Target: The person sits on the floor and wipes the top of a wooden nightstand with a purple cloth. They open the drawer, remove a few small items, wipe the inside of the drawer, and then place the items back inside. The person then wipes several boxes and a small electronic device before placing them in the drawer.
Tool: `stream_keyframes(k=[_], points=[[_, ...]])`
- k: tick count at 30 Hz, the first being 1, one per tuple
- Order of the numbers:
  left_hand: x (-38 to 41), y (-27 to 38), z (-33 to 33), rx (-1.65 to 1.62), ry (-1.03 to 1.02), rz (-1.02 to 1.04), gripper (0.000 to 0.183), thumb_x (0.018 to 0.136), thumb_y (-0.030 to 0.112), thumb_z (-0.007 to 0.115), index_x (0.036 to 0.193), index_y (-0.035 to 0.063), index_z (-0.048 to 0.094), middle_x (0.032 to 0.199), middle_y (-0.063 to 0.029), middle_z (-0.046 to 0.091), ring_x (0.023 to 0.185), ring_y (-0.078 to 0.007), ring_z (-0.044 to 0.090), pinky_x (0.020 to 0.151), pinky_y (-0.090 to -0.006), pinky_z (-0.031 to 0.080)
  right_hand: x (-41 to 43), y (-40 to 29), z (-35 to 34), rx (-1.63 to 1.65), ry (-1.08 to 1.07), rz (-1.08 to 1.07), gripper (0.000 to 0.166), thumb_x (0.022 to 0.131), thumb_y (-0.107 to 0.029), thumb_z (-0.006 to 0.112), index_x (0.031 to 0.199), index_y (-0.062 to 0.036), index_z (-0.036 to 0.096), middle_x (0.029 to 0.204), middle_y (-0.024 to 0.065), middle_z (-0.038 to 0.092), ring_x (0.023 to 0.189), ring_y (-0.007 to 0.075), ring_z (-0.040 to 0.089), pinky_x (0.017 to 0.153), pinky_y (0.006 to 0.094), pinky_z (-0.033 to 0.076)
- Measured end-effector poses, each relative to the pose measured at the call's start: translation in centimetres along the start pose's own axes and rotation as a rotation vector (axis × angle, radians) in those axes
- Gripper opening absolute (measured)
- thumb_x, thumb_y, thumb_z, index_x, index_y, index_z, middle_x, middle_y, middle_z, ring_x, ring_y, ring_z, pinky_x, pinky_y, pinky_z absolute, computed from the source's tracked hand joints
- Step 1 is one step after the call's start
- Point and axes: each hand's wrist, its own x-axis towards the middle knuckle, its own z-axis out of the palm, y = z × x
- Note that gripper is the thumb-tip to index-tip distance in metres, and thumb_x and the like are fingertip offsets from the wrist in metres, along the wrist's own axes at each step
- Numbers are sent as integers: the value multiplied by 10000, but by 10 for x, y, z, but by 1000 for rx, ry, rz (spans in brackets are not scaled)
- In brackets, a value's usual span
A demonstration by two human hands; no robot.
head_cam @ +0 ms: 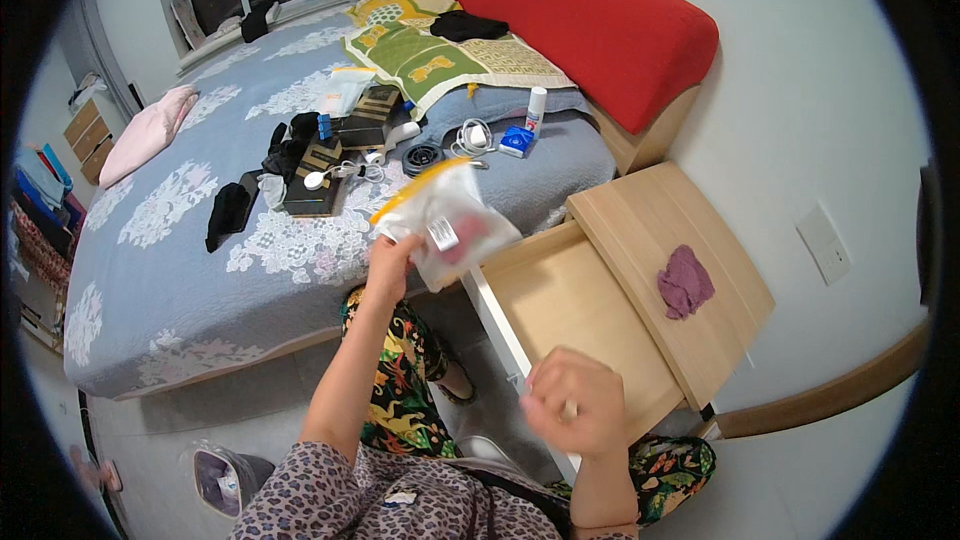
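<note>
My left hand (390, 266) grips a frosted zip bag (457, 202) by its edge; the bag has a yellow-orange closure, a white label and something reddish inside. It is held up between the bed and the pulled-out drawer (487, 311) of a light wood nightstand (660, 217). My right hand (577, 405) is curled above the drawer's front corner; whether something small lies in its fingers I cannot tell. The drawer's visible floor is bare wood. A crumpled purple cloth (685, 282) rests on the nightstand top.
Dark boxes (311, 184), coiled white cables (472, 136), a round black object (422, 159), a blue packet (517, 141) and a white spray can (535, 109) lie or stand on the bed (180, 270). A lined waste bin (229, 480) stands on the floor at lower left.
</note>
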Motion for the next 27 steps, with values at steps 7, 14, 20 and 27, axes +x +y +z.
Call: stream_keyframes(k=[7, 14, 20, 27], points=[[-64, 0, 32, 66, -372, -111, 297, 749, 82, 657, 1024, -11, 594, 969, -65, 643, 827, -140, 616, 775, -292, 497, -22, 84, -7, -94, 419, 462, 511, 778, -85, 604, 1251, -1, 433, 1161, 123, 542, 1095, 197, 509, 921, 311, 406], [-110, -24, 70, 7, -373, -211, 263, 805, 95, 636, 1043, -8, 587, 944, -51, 637, 817, -118, 603, 753, -271, 493, -57, 100, -27, 438, 360, 788, 419, 824, -146, 634, 1193, 13, 513, 1063, 73, 593, 962, 128, 557, 838, 268, 440], [-122, -33, 81, -148, -514, -428, 394, 833, 135, 652, 1177, 1, 513, 1068, -66, 603, 912, -113, 584, 810, -263, 472, -69, 113, -50, 359, 618, 798, 271, 825, -106, 632, 1069, 7, 600, 990, 38, 626, 890, 101, 572, 803, 258, 441], [-138, -33, 91, 57, -661, -411, 397, 785, 98, 699, 1139, -20, 562, 1039, -68, 630, 929, -124, 586, 840, -281, 460, -72, 104, -64, 385, 681, 704, 285, 810, -64, 614, 1082, 11, 580, 1021, 63, 626, 898, 125, 589, 812, 269, 452]])
